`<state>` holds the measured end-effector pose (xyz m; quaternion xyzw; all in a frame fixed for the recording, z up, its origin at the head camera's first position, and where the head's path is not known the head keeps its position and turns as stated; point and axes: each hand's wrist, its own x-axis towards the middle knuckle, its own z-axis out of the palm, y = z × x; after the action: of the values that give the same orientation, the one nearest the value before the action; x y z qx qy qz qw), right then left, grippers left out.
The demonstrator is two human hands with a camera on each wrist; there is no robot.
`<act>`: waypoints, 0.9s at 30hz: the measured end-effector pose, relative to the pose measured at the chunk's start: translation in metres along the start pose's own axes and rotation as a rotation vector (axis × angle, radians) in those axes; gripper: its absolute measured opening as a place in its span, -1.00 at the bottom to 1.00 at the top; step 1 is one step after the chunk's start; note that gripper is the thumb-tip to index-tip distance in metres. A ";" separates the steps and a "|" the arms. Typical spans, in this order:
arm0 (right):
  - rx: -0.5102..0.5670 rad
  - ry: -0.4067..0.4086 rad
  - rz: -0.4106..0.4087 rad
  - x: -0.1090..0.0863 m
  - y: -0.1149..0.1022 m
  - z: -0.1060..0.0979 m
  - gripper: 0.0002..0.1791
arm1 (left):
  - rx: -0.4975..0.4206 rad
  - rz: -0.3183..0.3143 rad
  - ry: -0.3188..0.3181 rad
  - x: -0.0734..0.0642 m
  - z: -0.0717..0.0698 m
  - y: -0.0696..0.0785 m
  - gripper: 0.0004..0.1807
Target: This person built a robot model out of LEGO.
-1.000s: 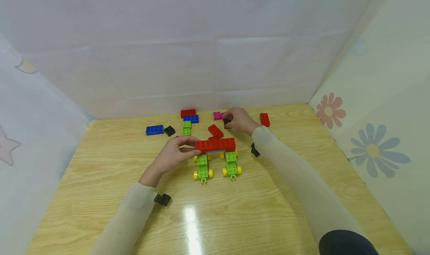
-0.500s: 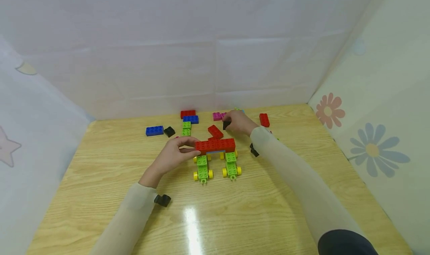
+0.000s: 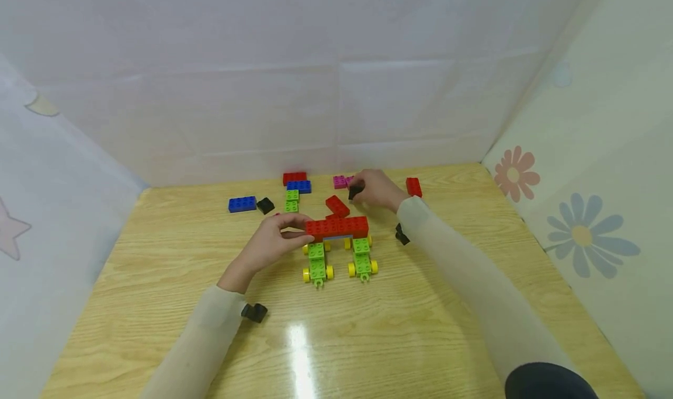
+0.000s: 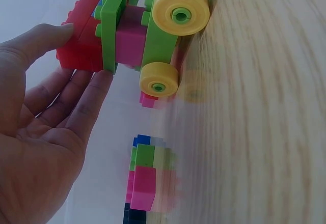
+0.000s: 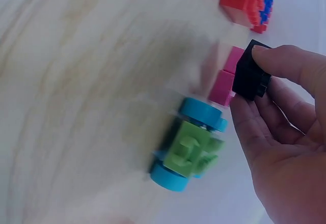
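In the head view my left hand [image 3: 265,244] holds the left end of a bar of red bricks [image 3: 336,228]. The bar lies across two green wheeled bases [image 3: 318,264] with yellow wheels. The left wrist view shows the thumb on the red brick's [image 4: 84,46] studded side and the fingers under its end. Below it are a green plate [image 4: 109,30], a pink brick [image 4: 131,35] and a yellow wheel [image 4: 181,7]. Behind and right of this build, my right hand [image 3: 377,190] pinches a small black brick [image 5: 249,74] between thumb and fingers, above the table.
A loose red brick [image 3: 337,205] lies just behind the build. Pink bricks [image 3: 339,181] sit near the right hand, and a green wheeled base with blue wheels [image 5: 186,147] stands beside it. Blue bricks [image 3: 242,204], a black brick [image 3: 265,205] and green bricks [image 3: 291,201] lie at the back left.
My right hand has shifted only slightly, and the black brick in it now sits more tilted and a little higher. The left hand and the wheeled build have stayed put.
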<state>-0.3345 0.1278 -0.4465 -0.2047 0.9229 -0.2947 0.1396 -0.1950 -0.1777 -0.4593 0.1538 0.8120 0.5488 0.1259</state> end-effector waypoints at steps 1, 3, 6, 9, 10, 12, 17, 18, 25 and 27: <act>0.003 0.000 -0.002 -0.002 -0.001 -0.002 -0.50 | 0.002 0.001 0.000 0.000 0.000 0.000 -0.57; 0.004 -0.002 -0.004 -0.006 -0.004 -0.008 -0.51 | 0.007 0.004 0.002 0.000 0.000 -0.001 -0.57; -0.012 -0.001 -0.009 -0.013 -0.007 -0.015 -0.51 | 0.013 0.008 0.004 0.001 0.000 -0.001 -0.58; -0.019 0.003 -0.022 -0.019 -0.009 -0.021 -0.49 | 0.016 0.006 0.004 0.000 0.000 0.000 -0.57; -0.015 0.004 -0.025 -0.022 -0.009 -0.023 -0.49 | 0.015 0.004 0.004 0.000 0.000 0.000 -0.57; 0.005 0.005 -0.029 -0.027 -0.011 -0.027 -0.49 | 0.013 0.000 0.002 0.000 0.000 0.000 -0.56; 0.044 0.017 -0.033 -0.042 -0.016 -0.035 -0.49 | 0.014 0.001 0.000 0.001 -0.001 -0.001 -0.56; 0.043 0.020 -0.039 -0.046 -0.017 -0.037 -0.49 | 0.018 0.004 0.001 0.001 0.000 -0.001 -0.56; 0.100 0.024 -0.079 -0.072 -0.026 -0.041 -0.48 | 0.027 0.006 0.002 0.001 -0.001 -0.003 -0.57; 0.151 0.018 -0.072 -0.080 -0.030 -0.042 -0.49 | 0.030 0.009 0.004 0.001 -0.001 -0.003 -0.57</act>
<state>-0.2718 0.1627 -0.3851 -0.2241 0.8914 -0.3700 0.1354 -0.1971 -0.1793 -0.4620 0.1580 0.8197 0.5374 0.1196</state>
